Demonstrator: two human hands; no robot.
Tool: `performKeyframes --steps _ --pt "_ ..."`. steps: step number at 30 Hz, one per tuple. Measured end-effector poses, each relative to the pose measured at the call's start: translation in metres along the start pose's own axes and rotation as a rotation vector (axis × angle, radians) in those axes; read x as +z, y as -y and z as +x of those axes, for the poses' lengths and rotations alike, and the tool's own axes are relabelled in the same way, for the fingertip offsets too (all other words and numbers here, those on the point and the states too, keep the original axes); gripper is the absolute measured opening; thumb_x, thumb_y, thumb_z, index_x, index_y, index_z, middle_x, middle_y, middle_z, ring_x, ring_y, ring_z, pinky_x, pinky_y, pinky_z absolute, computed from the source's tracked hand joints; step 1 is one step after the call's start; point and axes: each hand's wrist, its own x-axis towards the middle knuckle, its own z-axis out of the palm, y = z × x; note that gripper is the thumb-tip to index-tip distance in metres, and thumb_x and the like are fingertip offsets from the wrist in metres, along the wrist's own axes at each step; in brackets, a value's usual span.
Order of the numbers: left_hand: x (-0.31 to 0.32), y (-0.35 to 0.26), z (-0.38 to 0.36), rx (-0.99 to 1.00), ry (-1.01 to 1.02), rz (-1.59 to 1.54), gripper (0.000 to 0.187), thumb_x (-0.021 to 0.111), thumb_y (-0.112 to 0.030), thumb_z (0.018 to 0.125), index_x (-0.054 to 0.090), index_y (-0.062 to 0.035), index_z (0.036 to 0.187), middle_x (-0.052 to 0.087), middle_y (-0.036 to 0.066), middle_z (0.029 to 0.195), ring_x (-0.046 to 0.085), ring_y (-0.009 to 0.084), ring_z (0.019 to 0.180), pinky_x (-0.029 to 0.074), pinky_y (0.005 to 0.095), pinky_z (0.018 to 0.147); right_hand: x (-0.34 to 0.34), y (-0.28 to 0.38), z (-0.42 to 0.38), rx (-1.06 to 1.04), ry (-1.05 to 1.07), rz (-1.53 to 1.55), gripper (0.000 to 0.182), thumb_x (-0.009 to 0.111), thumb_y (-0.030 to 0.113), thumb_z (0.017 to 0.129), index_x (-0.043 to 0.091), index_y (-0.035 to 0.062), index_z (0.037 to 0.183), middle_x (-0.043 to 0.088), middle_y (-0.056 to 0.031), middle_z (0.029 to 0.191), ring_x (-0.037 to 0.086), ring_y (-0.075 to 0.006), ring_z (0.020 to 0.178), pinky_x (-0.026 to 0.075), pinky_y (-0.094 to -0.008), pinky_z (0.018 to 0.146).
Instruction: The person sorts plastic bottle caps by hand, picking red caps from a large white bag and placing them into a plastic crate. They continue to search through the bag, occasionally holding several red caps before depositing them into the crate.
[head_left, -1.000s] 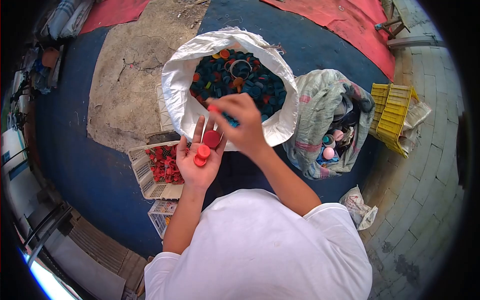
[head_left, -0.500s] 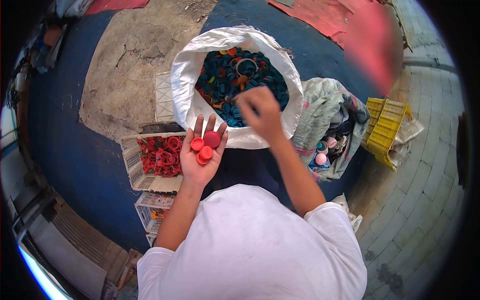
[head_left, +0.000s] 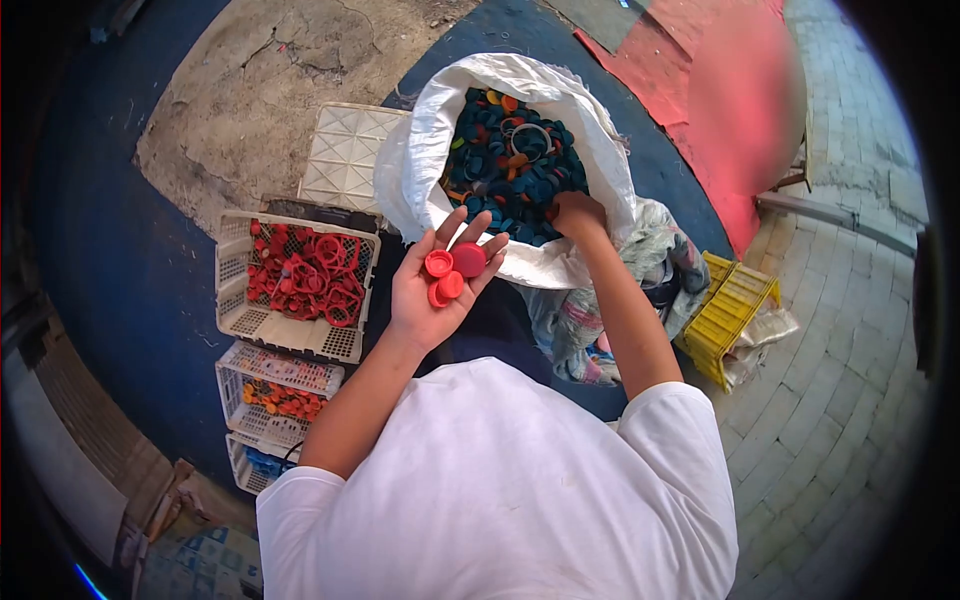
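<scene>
My left hand (head_left: 428,302) is palm up in front of the sack, fingers spread and slightly curled, with several red plastic bottle caps (head_left: 450,287) resting on it. One cap is darker red and wider than the others. The white woven sack (head_left: 407,165) stands open, holding many caps (head_left: 500,200), mostly dark teal with some orange, yellow and red ones. A pale ring (head_left: 547,132) lies on top of them. At the right side of the sack's opening, my right hand (head_left: 580,214) reaches down into the caps; its fingertips are hidden.
On the left, a crate (head_left: 232,265) holds red caps and rings (head_left: 310,275). Below it are a crate of orange pieces (head_left: 285,400) and a crate with blue pieces (head_left: 262,462). To the right are a grey woven bag (head_left: 570,325) and a yellow crate (head_left: 722,310).
My right hand has moved from above the sack's opening down into the caps at its right side. My left hand still holds the red caps. The view has shifted, showing more of the left crates.
</scene>
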Motion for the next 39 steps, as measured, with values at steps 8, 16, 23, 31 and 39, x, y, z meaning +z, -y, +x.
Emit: performKeyframes --steps 8,16,23,31,39 --pt "-0.008 -0.013 -0.007 0.024 0.019 -0.041 0.042 0.043 -0.033 0.108 0.054 -0.0065 0.140 0.050 0.017 0.149 0.046 0.0405 0.139 0.041 0.0502 0.117 -0.011 0.003 -0.013 -0.007 -0.049 0.041 0.021 0.077 0.029 0.080 0.077 0.0152 0.095 0.075 -0.0097 0.102 0.071 -0.0326 0.098 0.056 -0.0436 0.083" --pt "-0.005 -0.020 -0.002 -0.023 0.046 -0.032 0.042 0.042 -0.030 0.108 0.054 -0.0073 0.141 0.047 0.017 0.152 0.042 0.0410 0.142 0.038 0.0517 0.119 -0.018 0.000 -0.030 -0.125 -0.302 0.503 0.031 0.081 0.030 0.077 0.077 0.0085 0.099 0.075 -0.0142 0.088 0.073 -0.0307 0.082 0.055 -0.0405 0.074" --pt "0.017 -0.021 0.014 -0.018 0.093 -0.050 0.043 0.039 -0.027 0.108 0.051 -0.0062 0.144 0.042 0.018 0.156 0.035 0.0402 0.147 0.034 0.0525 0.121 -0.050 0.048 -0.094 -0.066 -0.656 1.141 0.022 0.085 0.014 0.079 0.077 0.0043 0.097 0.069 -0.0044 0.073 0.062 -0.0089 0.063 0.047 -0.0252 0.057" --pt "0.028 -0.022 0.031 -0.076 0.117 -0.024 0.045 0.038 -0.028 0.109 0.047 -0.0061 0.147 0.042 0.018 0.156 0.037 0.0394 0.146 0.034 0.0513 0.121 -0.065 0.045 -0.132 -0.117 -1.011 0.860 0.018 0.084 0.010 0.081 0.077 0.0045 0.097 0.064 0.0008 0.072 0.056 -0.0038 0.060 0.042 -0.0209 0.055" --pt "0.029 -0.022 0.039 -0.071 0.120 -0.050 0.047 0.037 -0.031 0.108 0.047 -0.0063 0.147 0.045 0.017 0.155 0.038 0.0388 0.146 0.033 0.0523 0.121 -0.096 0.090 -0.188 -0.208 -1.010 1.187 0.023 0.085 0.003 0.077 0.075 0.0048 0.098 0.060 0.0005 0.071 0.056 -0.0054 0.060 0.043 -0.0210 0.054"
